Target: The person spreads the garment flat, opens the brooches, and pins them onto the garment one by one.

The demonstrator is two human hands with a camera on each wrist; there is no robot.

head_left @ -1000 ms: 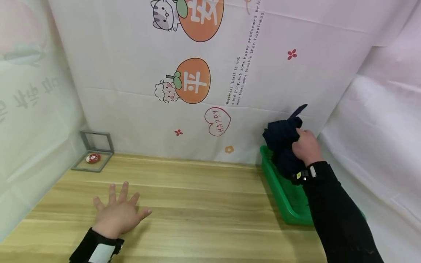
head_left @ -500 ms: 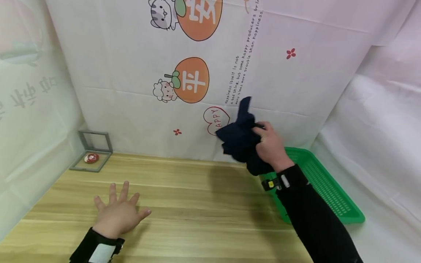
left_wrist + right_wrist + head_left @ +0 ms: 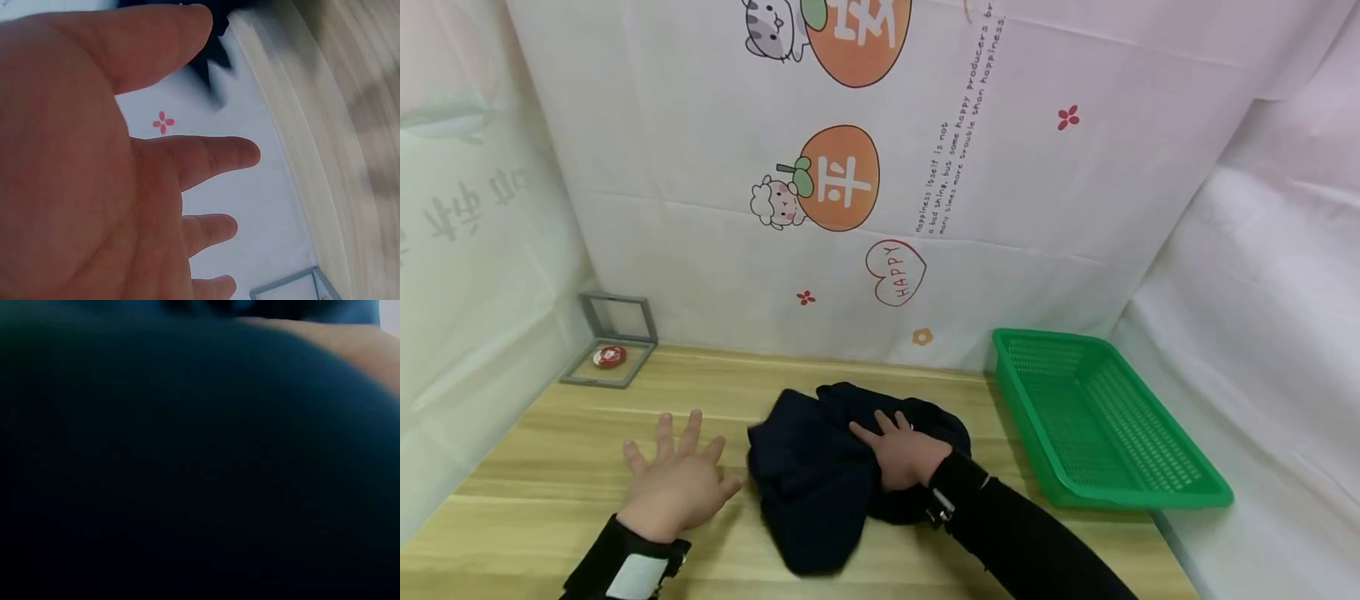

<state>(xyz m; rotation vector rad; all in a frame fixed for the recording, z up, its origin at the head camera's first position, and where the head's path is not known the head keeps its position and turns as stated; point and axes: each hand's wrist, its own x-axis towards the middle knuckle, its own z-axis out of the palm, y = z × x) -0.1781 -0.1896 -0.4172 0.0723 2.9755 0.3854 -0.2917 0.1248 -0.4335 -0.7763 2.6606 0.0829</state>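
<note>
A dark navy bundle of cloth (image 3: 812,475) lies crumpled on the wooden tabletop in the middle of the head view. My right hand (image 3: 906,454) is over its right part, fingers spread and fairly straight against the fabric. Dark fabric (image 3: 187,462) fills most of the right wrist view and hides nearly all of that hand. Left of the cloth, my left hand (image 3: 677,483) has its fingers spread and nothing in it. In the left wrist view, the thumb of this hand (image 3: 94,156) overlaps a blurred dark edge of the cloth (image 3: 212,53).
A green plastic basket (image 3: 1052,458) with perforated sides stands at the right, by the white side sheet. At the back left corner is a small grey hinged frame (image 3: 643,358) with a red round piece (image 3: 610,357) in it. A printed white sheet (image 3: 700,258) rises behind the table.
My right hand has carried the navy cloth left out of the green basket and down onto the table, where it now lies spread wider. The fingers have opened. My left hand has hardly moved.
</note>
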